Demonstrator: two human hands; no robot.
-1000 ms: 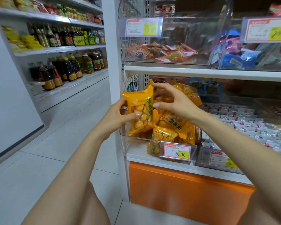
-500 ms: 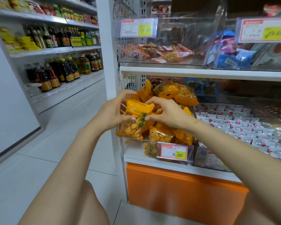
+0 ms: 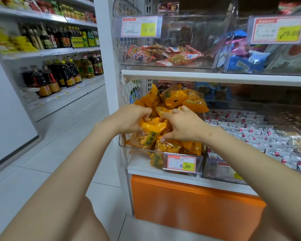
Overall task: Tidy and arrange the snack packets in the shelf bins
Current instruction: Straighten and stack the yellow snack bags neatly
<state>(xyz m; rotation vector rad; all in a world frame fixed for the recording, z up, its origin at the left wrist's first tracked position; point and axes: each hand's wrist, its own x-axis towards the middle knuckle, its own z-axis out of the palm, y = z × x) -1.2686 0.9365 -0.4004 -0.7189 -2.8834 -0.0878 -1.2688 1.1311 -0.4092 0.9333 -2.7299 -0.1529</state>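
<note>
At the front-left corner of the clear bin [image 3: 122, 144], the orange snack packet [image 3: 150, 136] is gripped at its upper left edge by the left hand [image 3: 131, 119], fingers curled round it. Its upper right edge is pinched by the right hand [image 3: 182, 126], just above the bin's front rim. The packet is judged light, crinkly and slippery, with brittle contents. It is best held by the sealed top seam and not squeezed.

Fingertips of the left grip [image 3: 130, 119] and right grip [image 3: 182, 126] are buried among the orange packets [image 3: 195, 101], and the top-right price tag [image 3: 276, 29] is too blurred to read.
</note>
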